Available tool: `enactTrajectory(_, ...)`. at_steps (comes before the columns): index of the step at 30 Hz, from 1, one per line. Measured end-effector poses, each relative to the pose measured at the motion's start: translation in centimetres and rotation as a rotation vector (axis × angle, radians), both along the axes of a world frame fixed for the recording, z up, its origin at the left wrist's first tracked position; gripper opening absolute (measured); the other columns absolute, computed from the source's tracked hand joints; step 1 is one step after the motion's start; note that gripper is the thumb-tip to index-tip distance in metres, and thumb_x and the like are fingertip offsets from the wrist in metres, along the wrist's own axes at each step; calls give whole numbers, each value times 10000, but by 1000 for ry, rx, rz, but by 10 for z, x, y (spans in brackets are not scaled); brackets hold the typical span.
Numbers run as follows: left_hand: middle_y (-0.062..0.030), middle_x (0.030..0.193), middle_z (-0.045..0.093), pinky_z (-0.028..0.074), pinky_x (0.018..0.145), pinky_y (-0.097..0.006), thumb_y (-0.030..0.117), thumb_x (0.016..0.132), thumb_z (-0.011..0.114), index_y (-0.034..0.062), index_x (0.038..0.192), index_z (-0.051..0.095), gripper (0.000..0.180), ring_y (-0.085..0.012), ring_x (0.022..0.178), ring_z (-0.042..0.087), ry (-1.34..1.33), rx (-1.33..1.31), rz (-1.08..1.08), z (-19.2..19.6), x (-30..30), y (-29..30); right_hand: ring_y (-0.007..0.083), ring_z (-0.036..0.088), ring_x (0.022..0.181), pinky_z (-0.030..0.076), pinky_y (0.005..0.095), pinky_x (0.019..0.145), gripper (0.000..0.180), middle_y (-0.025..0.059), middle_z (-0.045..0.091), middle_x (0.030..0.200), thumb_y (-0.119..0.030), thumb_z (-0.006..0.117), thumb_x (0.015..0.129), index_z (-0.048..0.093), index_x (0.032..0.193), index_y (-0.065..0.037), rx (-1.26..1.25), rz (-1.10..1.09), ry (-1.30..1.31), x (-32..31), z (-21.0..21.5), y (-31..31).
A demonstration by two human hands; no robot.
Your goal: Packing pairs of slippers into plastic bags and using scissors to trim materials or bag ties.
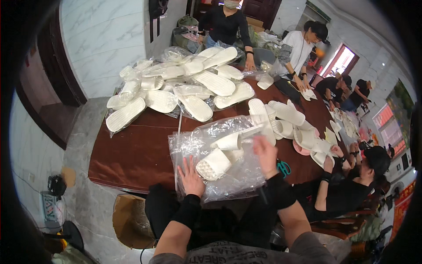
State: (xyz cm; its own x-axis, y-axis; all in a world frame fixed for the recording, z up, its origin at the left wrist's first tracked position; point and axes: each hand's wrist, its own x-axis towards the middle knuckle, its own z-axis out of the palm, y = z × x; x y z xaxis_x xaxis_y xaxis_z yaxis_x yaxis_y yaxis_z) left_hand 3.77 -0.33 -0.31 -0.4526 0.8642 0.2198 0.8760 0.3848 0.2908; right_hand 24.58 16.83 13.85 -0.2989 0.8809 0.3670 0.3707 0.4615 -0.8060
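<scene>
A clear plastic bag (193, 147) lies spread on the table in front of me. On it are two white slippers: one slipper (214, 164) with its toe strap toward me, and behind it another slipper (229, 141) tilted on its side. My left hand (191, 179) rests flat with fingers spread on the bag's near left part, beside the nearer slipper. To the right of the slippers, my right hand (265, 155) is raised over the bag's right side. Motion smears its fingers, so whether it grips anything does not show.
A big heap of bagged white slippers (163, 100) covers the back of the brown-clothed table (127, 154). More loose slippers (285, 112) lie at right, with teal-handled scissors (283, 168) nearer me. Co-workers (347, 193) sit and stand along the right and far sides. A cardboard box (132, 222) stands on the floor.
</scene>
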Motion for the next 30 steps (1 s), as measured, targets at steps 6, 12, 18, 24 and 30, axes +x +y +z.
enactTrajectory(6,-134,1671,278,43,1251,-618,128,922,492,94,1557,413,641,-386,1578,106,-23,70,-3,1,6,9,209,696,676,542,344,648,189,126,725,813,-119,606,939,691,1093,-50,51,62,-261,58,-71,121)
enactTrajectory(12,-142,1661,301,41,1251,-613,134,930,485,75,1569,386,649,-386,1577,117,-20,62,15,-3,2,5,185,659,600,495,342,511,340,119,703,784,-230,636,969,627,1283,-101,-758,65,61,0,-93,116)
enactTrajectory(18,-136,1667,297,49,1254,-600,144,962,468,68,1529,448,572,-377,1577,124,-26,73,-5,2,7,11,337,657,915,512,446,817,519,200,669,984,-319,649,956,549,1388,-50,119,-77,-418,0,-103,132)
enactTrajectory(24,-135,1663,308,50,1253,-604,135,949,474,67,1498,487,553,-379,1576,127,-50,103,7,1,4,9,282,690,776,541,404,855,403,158,660,1011,-268,579,993,596,1326,-43,-380,121,-148,-14,-91,141)
enactTrajectory(30,-135,1655,314,46,1247,-620,112,920,480,90,1545,422,628,-391,1573,129,-52,92,-9,2,3,11,215,668,1018,482,315,1004,347,100,653,1246,-193,534,1020,611,1334,-66,-469,286,-16,-3,-67,155)
